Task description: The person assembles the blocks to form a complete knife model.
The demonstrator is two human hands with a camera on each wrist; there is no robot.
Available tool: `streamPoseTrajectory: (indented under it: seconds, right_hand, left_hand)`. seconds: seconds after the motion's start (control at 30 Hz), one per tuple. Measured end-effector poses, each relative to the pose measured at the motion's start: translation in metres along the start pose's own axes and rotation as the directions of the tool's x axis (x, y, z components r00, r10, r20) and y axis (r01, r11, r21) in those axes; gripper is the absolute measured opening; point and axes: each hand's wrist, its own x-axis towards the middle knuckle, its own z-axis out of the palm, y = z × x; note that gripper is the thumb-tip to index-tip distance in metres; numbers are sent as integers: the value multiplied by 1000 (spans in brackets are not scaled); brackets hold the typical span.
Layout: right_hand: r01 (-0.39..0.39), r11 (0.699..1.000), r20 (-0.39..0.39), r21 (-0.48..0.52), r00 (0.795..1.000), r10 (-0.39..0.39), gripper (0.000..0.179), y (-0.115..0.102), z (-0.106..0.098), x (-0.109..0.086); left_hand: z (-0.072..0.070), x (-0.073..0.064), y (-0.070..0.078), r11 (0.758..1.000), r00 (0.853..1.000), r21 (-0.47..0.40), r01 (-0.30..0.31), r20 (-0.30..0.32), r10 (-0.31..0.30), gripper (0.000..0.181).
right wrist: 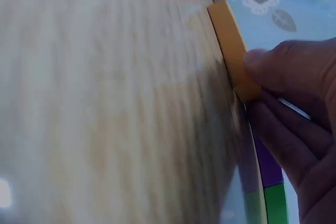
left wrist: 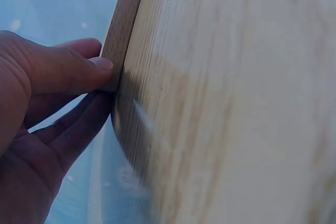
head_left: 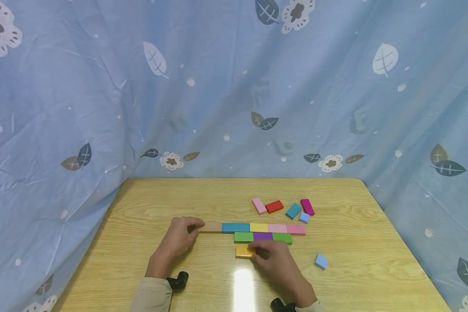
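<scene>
My left hand (head_left: 179,236) pinches the left end of a plain wooden block (head_left: 211,227); in the left wrist view the thumb lies along the near face of the wooden block (left wrist: 123,30). That block starts a row running right: a blue block (head_left: 235,228), a yellow block (head_left: 259,228) and two pink ones. In front of it lies a shorter row with a purple block (head_left: 263,236) between two green blocks (head_left: 243,237). Nearer me, my right hand (head_left: 274,259) holds the right end of an orange block (head_left: 243,251) between thumb and fingers, also seen as the orange block (right wrist: 229,45) in the right wrist view.
Behind the rows lie a light pink block (head_left: 259,206), a red block (head_left: 274,206), a teal block (head_left: 294,211), a magenta block (head_left: 307,207) and a small blue block (head_left: 304,217). Another small blue block (head_left: 321,261) sits right of my right hand. A patterned cloth (head_left: 218,86) hangs behind the table (head_left: 359,234).
</scene>
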Motion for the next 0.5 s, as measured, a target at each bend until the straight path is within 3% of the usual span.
streamPoseTrajectory:
  seconds: [0.13,0.23,0.4,0.5]
  right_hand:
    - [23,999,-26,-48,999,-24,28,-2,3,-3]
    - [113,991,-61,-77,991,-117,27,-4,4,-3]
    - [315,933,-76,-176,940,-332,26,-7,8,4]
    - [338,913,-64,-229,930,-361,24,-8,11,9]
  left_hand:
    - [0,0,0,1000,1000,4,-4,2,4,29]
    - [0,0,0,1000,1000,1,7,1,-7,29]
    - [-1,1,1,1000,1000,2,15,0,-15,29]
    - [-1,1,0,1000,1000,9,3,-4,-3,29]
